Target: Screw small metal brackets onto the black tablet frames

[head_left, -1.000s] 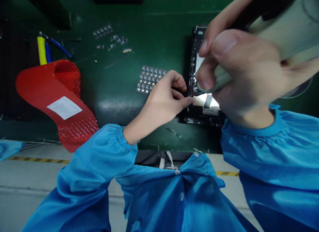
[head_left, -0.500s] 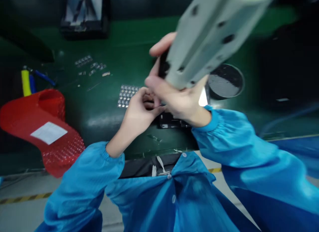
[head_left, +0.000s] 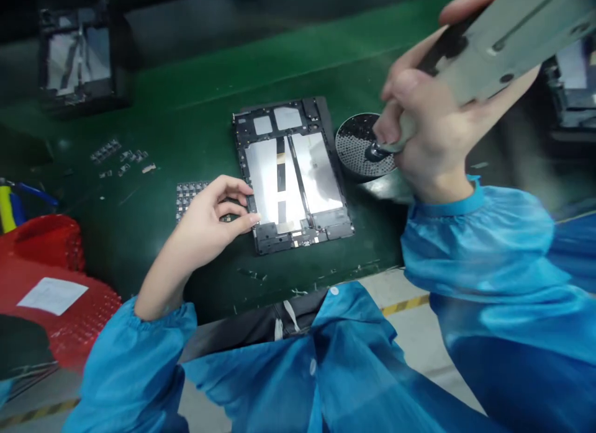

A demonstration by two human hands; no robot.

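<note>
A disassembled tablet [head_left: 318, 166] lies on the green bench with its silver battery panels facing up. At its left edge, my left hand [head_left: 212, 213] has bent fingers and the thumb against the frame, gripping it from the side. My right hand [head_left: 433, 120] is wrapped round a grey electric screwdriver [head_left: 507, 54], whose body runs out of view at the upper right. The screwdriver's tip points down over a round dish [head_left: 344, 141] of small screws, right of the tablet; whether a screw is on it cannot be made out.
Left of my left hand is a sheet of small metal parts [head_left: 186, 194], with several loose pieces [head_left: 107, 151] farther back. A red plastic bin [head_left: 41, 259] and pliers [head_left: 12, 206] are at left. Stacked tablet parts stand at the back left [head_left: 79, 61] and right [head_left: 575, 85].
My right hand has moved the screwdriver right, from over the tablet to the screw dish. My left hand has parted from the right and is at the tablet's left edge. The view has shifted.
</note>
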